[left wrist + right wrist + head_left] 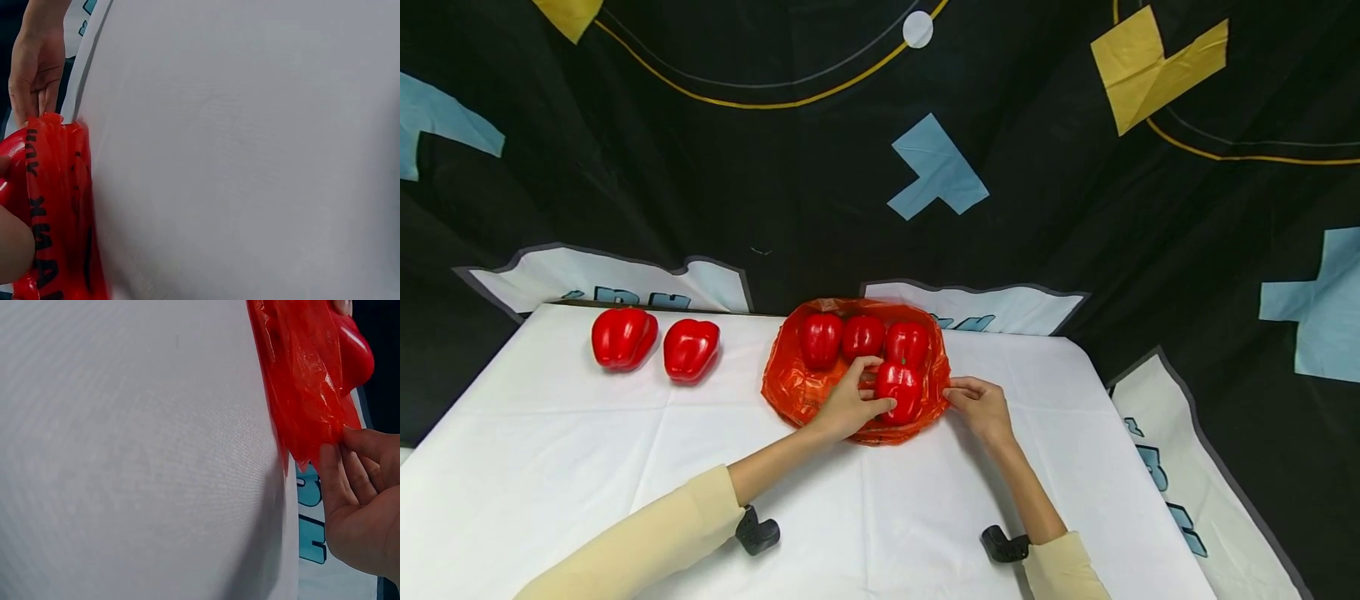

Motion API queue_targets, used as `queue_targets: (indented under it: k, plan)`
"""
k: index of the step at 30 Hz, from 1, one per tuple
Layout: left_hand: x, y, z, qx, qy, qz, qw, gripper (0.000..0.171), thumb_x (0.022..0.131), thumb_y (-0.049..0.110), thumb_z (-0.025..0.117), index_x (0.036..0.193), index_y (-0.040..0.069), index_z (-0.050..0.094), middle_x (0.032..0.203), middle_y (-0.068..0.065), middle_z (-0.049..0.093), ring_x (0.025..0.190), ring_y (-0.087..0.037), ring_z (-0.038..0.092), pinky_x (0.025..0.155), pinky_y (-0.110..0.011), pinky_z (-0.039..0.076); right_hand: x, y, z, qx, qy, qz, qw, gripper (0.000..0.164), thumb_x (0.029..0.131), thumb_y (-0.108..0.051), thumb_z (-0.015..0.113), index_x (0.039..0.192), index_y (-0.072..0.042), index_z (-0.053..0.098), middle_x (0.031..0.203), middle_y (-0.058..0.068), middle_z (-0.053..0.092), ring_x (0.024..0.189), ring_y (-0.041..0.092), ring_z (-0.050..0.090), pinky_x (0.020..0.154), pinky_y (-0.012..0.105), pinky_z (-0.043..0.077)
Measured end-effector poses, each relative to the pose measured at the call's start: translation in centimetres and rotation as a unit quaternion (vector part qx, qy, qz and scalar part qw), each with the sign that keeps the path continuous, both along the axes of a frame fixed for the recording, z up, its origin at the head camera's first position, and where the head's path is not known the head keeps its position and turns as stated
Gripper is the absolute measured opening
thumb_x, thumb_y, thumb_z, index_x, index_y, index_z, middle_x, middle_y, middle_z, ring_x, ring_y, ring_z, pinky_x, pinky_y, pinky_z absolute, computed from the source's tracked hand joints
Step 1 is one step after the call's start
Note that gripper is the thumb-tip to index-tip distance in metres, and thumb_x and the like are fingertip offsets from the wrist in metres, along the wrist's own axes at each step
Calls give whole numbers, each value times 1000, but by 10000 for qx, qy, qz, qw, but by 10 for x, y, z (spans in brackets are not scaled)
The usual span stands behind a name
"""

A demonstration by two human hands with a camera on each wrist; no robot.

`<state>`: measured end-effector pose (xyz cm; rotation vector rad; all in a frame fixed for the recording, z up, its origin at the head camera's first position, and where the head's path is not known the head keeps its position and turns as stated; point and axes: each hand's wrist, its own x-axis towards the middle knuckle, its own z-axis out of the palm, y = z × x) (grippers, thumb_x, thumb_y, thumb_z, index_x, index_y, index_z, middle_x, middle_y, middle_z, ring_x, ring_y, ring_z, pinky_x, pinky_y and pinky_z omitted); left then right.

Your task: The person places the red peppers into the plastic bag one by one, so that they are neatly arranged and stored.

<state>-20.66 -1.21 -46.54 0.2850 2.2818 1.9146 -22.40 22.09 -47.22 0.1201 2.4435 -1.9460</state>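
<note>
A red plastic bag (796, 400) lies spread open on the white table, with several red bell peppers inside it. My left hand (850, 398) reaches over the bag's near rim and grips one bell pepper (901, 390) at the bag's right side. At the right edge of the bag, my right hand (981, 407) pinches the rim between thumb and fingers. The right wrist view shows this right hand (362, 487) on the red film. In the left wrist view the bag's side (59, 212) carries dark lettering, and only part of the left hand (12, 247) shows.
Two more bell peppers, one at the far left (623, 338) and one beside it (691, 350), sit on the white tablecloth (587, 467). Behind the table hangs a black cloth (775, 192) with blue and yellow shapes.
</note>
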Motion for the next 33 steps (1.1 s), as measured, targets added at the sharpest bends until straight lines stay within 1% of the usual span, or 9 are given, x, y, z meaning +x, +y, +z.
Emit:
queue_targets:
  k: [5,10,15,22,26,33]
  plan:
    - [-2,4,-4,-179,-30,58,9998,59,81,15,71,129,17,38,124,-12,45,104,-32,54,83,-41,49,0,-1,0,-20,-15,11,10000,16,82,-5,68,96,3,68,87,13,68,79,20,65,71,30,54]
    - [-4,9,-8,-360,-133,20,9993,59,81,16,71,129,20,37,121,-11,47,104,-29,56,81,-39,50,0,-1,0,-10,-53,6,10000,16,82,-4,67,96,3,68,88,13,68,80,19,65,72,29,53]
    - [-6,12,-9,-414,-157,14,9990,59,81,17,71,130,21,37,121,-11,48,103,-27,57,80,-37,51,0,-2,0,3,-12,36,10000,17,82,-5,68,97,3,67,89,12,68,81,18,65,72,29,53]
    - [-8,16,-6,-610,-150,-9,9980,59,82,19,70,131,18,36,123,-11,45,103,-28,56,81,-37,50,-1,-1,0,46,-31,30,10000,17,82,-7,68,97,2,68,89,12,68,80,19,65,72,29,53]
    - [-8,17,-4,-604,-216,34,9979,60,82,18,70,131,17,36,123,-11,45,101,-27,55,83,-38,49,0,-1,0,47,-36,7,10000,17,83,-6,68,98,3,67,89,12,68,81,19,65,72,29,53]
    - [-9,15,-3,-606,-314,65,9976,62,81,20,71,132,16,36,123,-10,47,103,-26,55,84,-39,49,0,0,1,18,-91,-13,10000,17,82,-6,68,98,2,68,90,13,68,81,20,65,73,30,53]
